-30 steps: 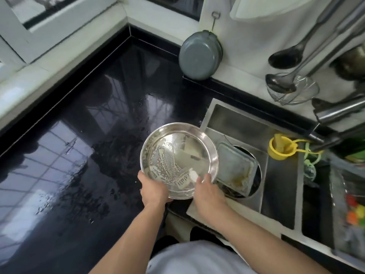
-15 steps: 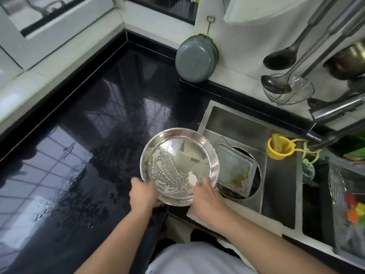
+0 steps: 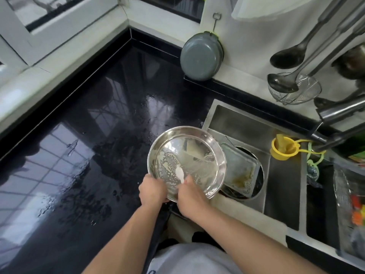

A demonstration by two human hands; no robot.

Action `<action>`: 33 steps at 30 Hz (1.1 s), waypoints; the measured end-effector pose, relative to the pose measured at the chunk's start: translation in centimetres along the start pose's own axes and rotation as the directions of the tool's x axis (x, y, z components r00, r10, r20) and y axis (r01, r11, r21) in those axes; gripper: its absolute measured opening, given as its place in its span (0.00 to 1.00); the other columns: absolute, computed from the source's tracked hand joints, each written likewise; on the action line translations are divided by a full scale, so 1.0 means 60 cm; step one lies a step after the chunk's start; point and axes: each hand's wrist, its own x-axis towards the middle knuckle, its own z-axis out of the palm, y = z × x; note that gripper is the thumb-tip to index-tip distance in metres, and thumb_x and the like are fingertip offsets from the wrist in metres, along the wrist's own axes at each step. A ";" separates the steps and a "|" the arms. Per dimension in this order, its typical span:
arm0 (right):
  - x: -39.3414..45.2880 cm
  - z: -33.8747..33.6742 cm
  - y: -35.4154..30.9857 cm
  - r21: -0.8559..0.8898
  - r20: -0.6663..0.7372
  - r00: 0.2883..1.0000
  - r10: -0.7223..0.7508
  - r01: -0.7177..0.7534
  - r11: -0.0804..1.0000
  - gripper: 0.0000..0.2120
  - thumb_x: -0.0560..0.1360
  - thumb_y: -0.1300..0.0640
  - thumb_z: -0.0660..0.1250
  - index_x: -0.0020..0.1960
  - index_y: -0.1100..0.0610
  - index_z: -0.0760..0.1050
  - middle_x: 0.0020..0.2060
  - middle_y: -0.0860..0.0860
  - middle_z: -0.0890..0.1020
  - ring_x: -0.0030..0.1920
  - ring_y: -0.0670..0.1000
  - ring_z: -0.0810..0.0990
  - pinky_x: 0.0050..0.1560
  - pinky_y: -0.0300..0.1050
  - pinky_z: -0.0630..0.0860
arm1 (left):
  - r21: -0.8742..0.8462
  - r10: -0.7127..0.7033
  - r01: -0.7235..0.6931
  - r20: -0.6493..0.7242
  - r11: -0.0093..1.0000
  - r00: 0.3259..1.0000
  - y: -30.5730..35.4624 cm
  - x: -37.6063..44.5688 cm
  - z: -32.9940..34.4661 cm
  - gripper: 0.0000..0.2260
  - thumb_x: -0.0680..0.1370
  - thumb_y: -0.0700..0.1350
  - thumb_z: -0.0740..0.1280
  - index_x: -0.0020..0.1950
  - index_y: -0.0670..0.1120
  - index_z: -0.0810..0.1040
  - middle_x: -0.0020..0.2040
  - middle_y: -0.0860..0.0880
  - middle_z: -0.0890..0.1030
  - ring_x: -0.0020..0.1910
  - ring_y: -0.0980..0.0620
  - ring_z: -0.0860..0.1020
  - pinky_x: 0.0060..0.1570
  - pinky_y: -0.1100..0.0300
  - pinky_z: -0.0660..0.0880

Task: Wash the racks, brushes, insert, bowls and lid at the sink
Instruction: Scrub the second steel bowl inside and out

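Left hand (image 3: 153, 189) grips soapy steel bowl (image 3: 186, 162) rim; right hand (image 3: 190, 194) pinches white scrubber (image 3: 180, 174); slippery rim risks drop.

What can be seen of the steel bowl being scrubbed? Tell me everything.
The steel bowl is round, shallow and shiny, with a rolled rim and a flat bottom. Soap suds streak its inside, thickest at the near left. It is tilted over the counter's edge beside the sink. The left hand grips its near rim; the right hand holds a small white scrubber against the inside.

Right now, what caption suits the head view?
Left hand steadies a soapy steel bowl while right hand scrubs inside.
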 end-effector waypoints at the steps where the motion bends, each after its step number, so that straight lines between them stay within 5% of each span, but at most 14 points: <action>1: 0.012 -0.016 0.012 -0.028 -0.022 1.000 -0.014 0.013 1.000 0.13 0.80 0.60 0.56 0.64 0.54 0.65 0.51 0.55 0.76 0.43 0.54 0.77 0.38 0.52 0.73 | 0.005 0.000 0.000 0.012 1.000 1.000 0.003 -0.003 -0.005 0.07 0.77 0.46 0.62 0.53 0.47 0.76 0.49 0.42 0.80 0.43 0.38 0.84 0.38 0.45 0.85; 4: 0.069 -0.070 0.059 -0.145 -0.215 0.977 0.009 -0.041 0.989 0.23 0.80 0.66 0.58 0.74 0.61 0.61 0.67 0.59 0.67 0.55 0.56 0.77 0.54 0.52 0.79 | -0.012 -0.002 0.002 0.048 1.000 0.999 0.009 -0.008 -0.014 0.06 0.79 0.42 0.63 0.53 0.44 0.77 0.49 0.42 0.80 0.39 0.39 0.85 0.31 0.48 0.84; 7: 0.080 -0.070 0.066 -0.154 -0.300 0.950 0.092 -0.143 0.978 0.17 0.82 0.64 0.56 0.70 0.65 0.67 0.62 0.59 0.69 0.46 0.52 0.75 0.45 0.44 0.75 | -0.050 0.002 0.000 0.052 0.999 0.999 0.008 -0.009 -0.015 0.07 0.79 0.40 0.63 0.53 0.43 0.79 0.47 0.43 0.81 0.37 0.41 0.85 0.31 0.47 0.84; 11: 0.062 0.016 0.011 -0.254 -0.160 0.971 -0.176 0.132 0.958 0.13 0.84 0.60 0.55 0.67 0.61 0.68 0.52 0.53 0.75 0.41 0.49 0.72 0.39 0.41 0.68 | -0.065 -0.005 0.009 0.054 0.998 0.999 0.009 -0.014 -0.015 0.06 0.79 0.40 0.64 0.51 0.43 0.80 0.45 0.44 0.81 0.35 0.42 0.84 0.33 0.47 0.85; 17: 0.111 -0.051 0.036 -0.345 -0.292 0.956 0.020 -0.125 0.930 0.11 0.80 0.62 0.62 0.58 0.63 0.80 0.57 0.60 0.77 0.43 0.52 0.80 0.41 0.43 0.77 | -0.096 0.000 0.006 0.060 0.995 0.998 0.003 -0.011 -0.017 0.06 0.79 0.39 0.62 0.45 0.46 0.78 0.45 0.43 0.81 0.37 0.42 0.84 0.33 0.45 0.85; 21: 0.081 0.000 -0.022 -0.375 -0.127 0.968 -0.217 0.155 0.914 0.15 0.81 0.64 0.62 0.67 0.65 0.73 0.58 0.58 0.74 0.45 0.53 0.77 0.44 0.44 0.77 | -0.065 0.010 -0.007 0.045 0.998 0.999 0.000 -0.013 -0.015 0.06 0.78 0.40 0.62 0.46 0.45 0.79 0.44 0.42 0.82 0.35 0.41 0.85 0.34 0.45 0.85; 27: 0.122 -0.076 0.050 -0.321 -0.340 0.939 0.049 -0.165 0.933 0.15 0.81 0.65 0.57 0.61 0.63 0.79 0.59 0.59 0.76 0.51 0.55 0.81 0.45 0.46 0.77 | -0.056 0.035 -0.031 0.068 0.998 0.997 -0.006 -0.005 -0.008 0.06 0.79 0.42 0.62 0.49 0.45 0.79 0.44 0.43 0.83 0.35 0.42 0.85 0.32 0.47 0.84; 30: 0.143 -0.059 -0.006 -0.308 -0.313 0.948 -0.066 -0.035 0.951 0.13 0.82 0.65 0.58 0.62 0.66 0.77 0.59 0.60 0.75 0.45 0.54 0.79 0.40 0.44 0.72 | -0.025 0.039 -0.037 0.077 0.999 0.996 -0.007 -0.006 -0.004 0.06 0.78 0.44 0.63 0.48 0.46 0.79 0.43 0.44 0.83 0.36 0.42 0.85 0.33 0.47 0.85; 33: 0.165 -0.052 -0.051 -0.287 -0.276 0.942 -0.191 0.109 0.952 0.12 0.81 0.65 0.59 0.61 0.65 0.76 0.55 0.58 0.77 0.47 0.55 0.79 0.45 0.47 0.78 | 0.012 0.040 -0.041 0.060 0.999 0.997 -0.011 0.002 -0.004 0.07 0.75 0.47 0.63 0.46 0.47 0.79 0.41 0.45 0.84 0.36 0.42 0.85 0.37 0.46 0.85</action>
